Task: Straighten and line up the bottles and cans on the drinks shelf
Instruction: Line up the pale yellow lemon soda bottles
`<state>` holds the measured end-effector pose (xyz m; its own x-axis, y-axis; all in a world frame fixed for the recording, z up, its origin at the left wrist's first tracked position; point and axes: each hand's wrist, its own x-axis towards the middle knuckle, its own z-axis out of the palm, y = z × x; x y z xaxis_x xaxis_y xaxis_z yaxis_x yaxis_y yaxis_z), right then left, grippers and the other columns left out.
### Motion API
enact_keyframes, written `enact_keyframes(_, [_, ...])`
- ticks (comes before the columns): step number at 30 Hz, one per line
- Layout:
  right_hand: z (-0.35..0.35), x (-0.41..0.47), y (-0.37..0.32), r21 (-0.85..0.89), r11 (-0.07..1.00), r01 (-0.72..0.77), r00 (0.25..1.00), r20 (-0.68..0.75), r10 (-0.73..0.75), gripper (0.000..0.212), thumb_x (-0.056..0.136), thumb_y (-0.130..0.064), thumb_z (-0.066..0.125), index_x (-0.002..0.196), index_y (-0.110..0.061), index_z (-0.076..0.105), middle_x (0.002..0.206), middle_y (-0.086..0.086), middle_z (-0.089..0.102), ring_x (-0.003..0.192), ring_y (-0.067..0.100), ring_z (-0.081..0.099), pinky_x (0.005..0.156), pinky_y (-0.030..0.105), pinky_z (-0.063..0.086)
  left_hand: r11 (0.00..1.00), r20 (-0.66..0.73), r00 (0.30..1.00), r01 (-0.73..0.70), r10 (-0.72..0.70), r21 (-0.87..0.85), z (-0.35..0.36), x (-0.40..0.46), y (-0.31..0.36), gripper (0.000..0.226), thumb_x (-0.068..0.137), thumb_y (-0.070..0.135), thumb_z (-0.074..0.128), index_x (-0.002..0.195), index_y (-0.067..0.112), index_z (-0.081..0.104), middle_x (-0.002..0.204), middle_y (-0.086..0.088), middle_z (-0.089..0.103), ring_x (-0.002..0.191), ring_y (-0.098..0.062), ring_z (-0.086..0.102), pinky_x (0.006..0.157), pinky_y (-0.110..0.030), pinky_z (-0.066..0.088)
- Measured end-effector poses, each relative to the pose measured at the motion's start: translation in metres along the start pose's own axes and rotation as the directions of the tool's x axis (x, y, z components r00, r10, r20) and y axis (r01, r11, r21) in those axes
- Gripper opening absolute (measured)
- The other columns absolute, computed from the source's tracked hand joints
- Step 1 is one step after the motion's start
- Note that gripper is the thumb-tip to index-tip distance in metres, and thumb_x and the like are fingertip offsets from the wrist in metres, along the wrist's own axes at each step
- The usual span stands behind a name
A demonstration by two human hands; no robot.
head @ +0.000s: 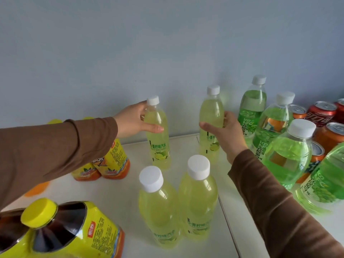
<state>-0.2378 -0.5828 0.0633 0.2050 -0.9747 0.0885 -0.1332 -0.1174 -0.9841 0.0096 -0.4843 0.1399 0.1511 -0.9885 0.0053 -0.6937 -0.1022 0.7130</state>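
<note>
Several pale lime soda bottles with white caps stand upright on a white shelf (pixel 186 146). My left hand (pixel 133 121) grips the back left lime bottle (pixel 159 138) around its shoulder. My right hand (pixel 228 133) wraps the back right lime bottle (pixel 211 116) at mid-height. Two more lime bottles stand nearer me, a front left bottle (pixel 158 207) and a front right bottle (pixel 198 198), side by side. Both arms wear brown sleeves.
Green drink bottles (pixel 251 108) stand in a row on the right, with orange cans (pixel 330 135) and red cans (pixel 321 113) behind them. Yellow-labelled iced tea bottles (pixel 115 159) stand at the left, one large one (pixel 61 229) at the near left corner. A grey wall backs the shelf.
</note>
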Motion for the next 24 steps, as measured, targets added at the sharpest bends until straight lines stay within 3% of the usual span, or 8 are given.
enact_keyframes(3, [0.005, 0.001, -0.014, 0.071, 0.997, -0.019, 0.995, 0.1, 0.012, 0.058, 0.073, -0.043, 0.086, 0.117, -0.016, 0.059, 0.108, 0.003, 0.071, 0.097, 0.02, 0.07, 0.076, 0.034, 0.059, 0.993, 0.002, 0.996, 0.091, -0.091, -0.072, -0.005, 0.002, 0.005, 0.048, 0.073, 0.033, 0.083, 0.116, 0.024, 0.065, 0.109, 0.001, 0.074, 0.1, -0.017, 0.071, 0.092, -0.036, 0.057])
enact_keyframes(6, [0.011, 0.006, -0.026, 0.088, 0.994, -0.063, 0.981, 0.188, 0.046, 0.066, 0.065, -0.059, 0.085, 0.111, -0.019, 0.062, 0.109, 0.007, 0.072, 0.099, 0.025, 0.071, 0.086, 0.043, 0.058, 0.985, -0.023, 0.986, 0.165, -0.166, -0.044, -0.012, 0.004, 0.012, 0.043, 0.078, 0.042, 0.078, 0.112, 0.018, 0.069, 0.099, -0.002, 0.075, 0.085, -0.017, 0.074, 0.068, -0.027, 0.06])
enact_keyframes(8, [0.015, 0.007, -0.033, 0.094, 0.992, -0.081, 0.972, 0.229, 0.058, 0.068, 0.062, -0.063, 0.084, 0.11, -0.02, 0.063, 0.109, 0.007, 0.072, 0.1, 0.024, 0.071, 0.084, 0.04, 0.057, 0.981, -0.033, 0.981, 0.189, -0.191, -0.052, -0.016, 0.006, 0.016, 0.039, 0.081, 0.045, 0.074, 0.106, 0.014, 0.07, 0.088, -0.003, 0.073, 0.076, -0.017, 0.071, 0.063, -0.026, 0.059])
enact_keyframes(11, [0.021, 0.007, -0.039, 0.119, 0.984, -0.132, 0.957, 0.273, 0.095, 0.067, 0.068, -0.06, 0.082, 0.114, -0.017, 0.062, 0.112, 0.009, 0.073, 0.092, 0.02, 0.072, 0.07, 0.032, 0.055, 0.969, -0.036, 0.97, 0.235, -0.238, -0.08, -0.022, 0.009, 0.021, 0.04, 0.085, 0.049, 0.069, 0.1, 0.012, 0.07, 0.08, -0.006, 0.07, 0.073, -0.019, 0.068, 0.07, -0.033, 0.06])
enact_keyframes(14, [0.023, 0.005, -0.041, 0.127, 0.977, -0.173, 0.942, 0.311, 0.126, 0.064, 0.073, -0.058, 0.079, 0.117, -0.016, 0.061, 0.114, 0.009, 0.073, 0.089, 0.02, 0.073, 0.062, 0.028, 0.054, 0.957, -0.028, 0.959, 0.28, -0.282, -0.072, -0.028, 0.01, 0.025, 0.046, 0.084, 0.055, 0.066, 0.1, 0.012, 0.07, 0.076, -0.004, 0.072, 0.066, -0.017, 0.068, 0.067, -0.03, 0.06])
enact_keyframes(19, [0.027, 0.003, -0.037, 0.123, 0.977, -0.172, 0.945, 0.3, 0.128, 0.064, 0.073, -0.055, 0.08, 0.116, -0.013, 0.058, 0.114, 0.012, 0.071, 0.091, 0.023, 0.073, 0.065, 0.03, 0.056, 0.964, -0.014, 0.965, 0.261, -0.262, -0.044, -0.029, 0.01, 0.027, 0.047, 0.083, 0.053, 0.068, 0.107, 0.013, 0.069, 0.086, -0.006, 0.073, 0.073, -0.019, 0.07, 0.075, -0.035, 0.061])
enact_keyframes(24, [0.034, 0.0, -0.028, 0.08, 0.996, -0.026, 0.974, 0.227, 0.007, 0.072, 0.063, -0.055, 0.088, 0.11, -0.011, 0.053, 0.112, 0.018, 0.067, 0.095, 0.029, 0.069, 0.083, 0.046, 0.06, 0.985, -0.046, 0.984, 0.168, -0.17, -0.051, -0.022, 0.011, 0.023, 0.052, 0.072, 0.048, 0.082, 0.116, 0.026, 0.065, 0.107, 0.001, 0.074, 0.092, -0.017, 0.074, 0.087, -0.04, 0.06])
